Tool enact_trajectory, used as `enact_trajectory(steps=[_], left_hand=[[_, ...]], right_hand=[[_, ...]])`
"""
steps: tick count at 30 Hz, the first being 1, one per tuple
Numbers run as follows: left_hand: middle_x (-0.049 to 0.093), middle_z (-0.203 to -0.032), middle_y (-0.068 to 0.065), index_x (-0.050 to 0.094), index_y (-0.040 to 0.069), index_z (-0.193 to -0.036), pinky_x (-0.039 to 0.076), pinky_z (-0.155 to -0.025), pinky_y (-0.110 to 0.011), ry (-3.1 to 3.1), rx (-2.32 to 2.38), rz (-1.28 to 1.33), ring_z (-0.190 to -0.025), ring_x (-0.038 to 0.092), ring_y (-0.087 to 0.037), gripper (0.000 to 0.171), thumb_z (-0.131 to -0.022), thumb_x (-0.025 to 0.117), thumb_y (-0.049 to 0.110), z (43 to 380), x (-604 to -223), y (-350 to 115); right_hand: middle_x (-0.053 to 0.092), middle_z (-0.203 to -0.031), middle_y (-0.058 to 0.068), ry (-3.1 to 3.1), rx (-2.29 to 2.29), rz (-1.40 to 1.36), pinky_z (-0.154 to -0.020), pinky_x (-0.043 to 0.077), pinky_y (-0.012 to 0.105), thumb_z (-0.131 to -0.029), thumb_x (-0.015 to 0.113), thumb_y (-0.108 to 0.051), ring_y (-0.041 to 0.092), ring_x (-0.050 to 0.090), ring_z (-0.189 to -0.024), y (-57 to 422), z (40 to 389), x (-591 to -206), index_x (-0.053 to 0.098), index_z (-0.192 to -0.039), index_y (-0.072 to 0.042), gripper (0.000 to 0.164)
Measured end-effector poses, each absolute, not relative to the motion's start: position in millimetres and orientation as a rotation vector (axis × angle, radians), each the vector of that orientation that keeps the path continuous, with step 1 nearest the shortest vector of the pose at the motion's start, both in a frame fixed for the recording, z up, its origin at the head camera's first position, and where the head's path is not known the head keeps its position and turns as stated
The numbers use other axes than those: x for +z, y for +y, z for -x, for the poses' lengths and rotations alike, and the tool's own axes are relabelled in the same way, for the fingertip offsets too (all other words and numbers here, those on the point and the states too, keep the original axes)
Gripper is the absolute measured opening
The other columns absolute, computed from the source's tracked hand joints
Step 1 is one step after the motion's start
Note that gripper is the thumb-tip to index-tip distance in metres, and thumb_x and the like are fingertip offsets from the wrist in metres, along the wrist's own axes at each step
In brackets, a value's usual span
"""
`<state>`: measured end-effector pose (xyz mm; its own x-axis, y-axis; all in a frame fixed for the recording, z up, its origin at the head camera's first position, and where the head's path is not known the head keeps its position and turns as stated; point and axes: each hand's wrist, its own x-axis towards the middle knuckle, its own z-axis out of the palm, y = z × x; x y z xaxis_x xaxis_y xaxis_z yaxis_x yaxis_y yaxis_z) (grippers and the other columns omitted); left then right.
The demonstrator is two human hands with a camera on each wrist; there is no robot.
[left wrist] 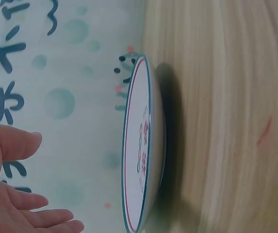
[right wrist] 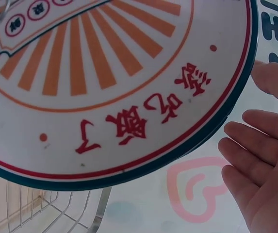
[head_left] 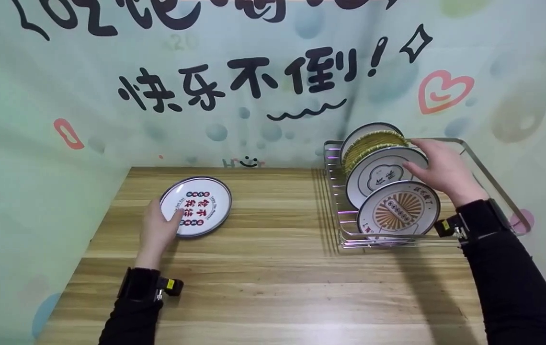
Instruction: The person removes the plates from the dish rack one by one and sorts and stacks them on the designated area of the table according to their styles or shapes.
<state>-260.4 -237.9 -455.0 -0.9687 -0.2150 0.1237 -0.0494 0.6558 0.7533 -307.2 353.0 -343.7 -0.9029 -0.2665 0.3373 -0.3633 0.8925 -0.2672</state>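
Note:
On the wooden table at the left lies a white plate (head_left: 208, 194) with a blue rim and red lettering. My left hand (head_left: 157, 227) is at its left edge, the thumb overlapping the plate in the head view. From the left wrist view, the left hand's fingers (left wrist: 34, 213) look extended and apart from the plate. At the right, my right hand (head_left: 445, 170) reaches to the upright plates, nearest to a plate with a cloud-shaped emblem (head_left: 373, 177). Its fingers (right wrist: 260, 145) are nearly straight beside the rims. A sunburst plate (head_left: 397, 215) stands in front.
A wire rack (head_left: 333, 167) holds the leaning plates. Farther back in it are a yellow-green woven round piece (head_left: 373, 143) and another plate (head_left: 371, 128). A printed cloth backdrop (head_left: 263, 139) rises behind the table (head_left: 273, 278).

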Motion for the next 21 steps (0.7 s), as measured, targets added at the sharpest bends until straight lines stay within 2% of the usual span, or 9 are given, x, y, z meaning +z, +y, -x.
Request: enact_trajectory(steps=[3,12,21], left_hand=[[0.039,-0.142,-0.037,0.028,-0.016,-0.145,0.025,-0.116,-0.052,-2.648,-1.17,-0.144,-0.133,0.036,-0.047,0.07,-0.094,0.062,0.019,259.8,-456.2,-231.4],[0.03,-0.148,-0.039,0.024,-0.018,-0.146,0.019,-0.118,-0.052,-2.633,-1.119,-0.019,-0.139,0.028,-0.049,0.075,-0.093,0.064,0.016,257.2,-458.0,-217.0],[0.039,-0.14,-0.041,0.031,-0.019,-0.142,0.026,-0.114,-0.055,-2.582,-1.041,0.126,-0.132,0.036,-0.052,0.071,-0.09,0.068,0.013,254.2,-461.1,-200.5]], right_hand=[[0.048,-0.139,0.03,-2.798,0.466,-0.458,-0.108,0.032,0.059,-0.095,0.068,-0.02,0.048,0.041,-0.13,352.4,307.8,-341.4,0.045,-0.143,0.004,0.059],[0.048,-0.14,0.031,-2.844,0.443,-0.474,-0.108,0.032,0.06,-0.094,0.068,-0.02,0.049,0.042,-0.129,352.3,311.9,-340.3,0.045,-0.142,0.006,0.06],[0.042,-0.143,0.034,-2.894,0.496,-0.459,-0.11,0.027,0.061,-0.095,0.065,-0.017,0.051,0.036,-0.132,350.9,316.7,-345.5,0.04,-0.145,0.009,0.061]])
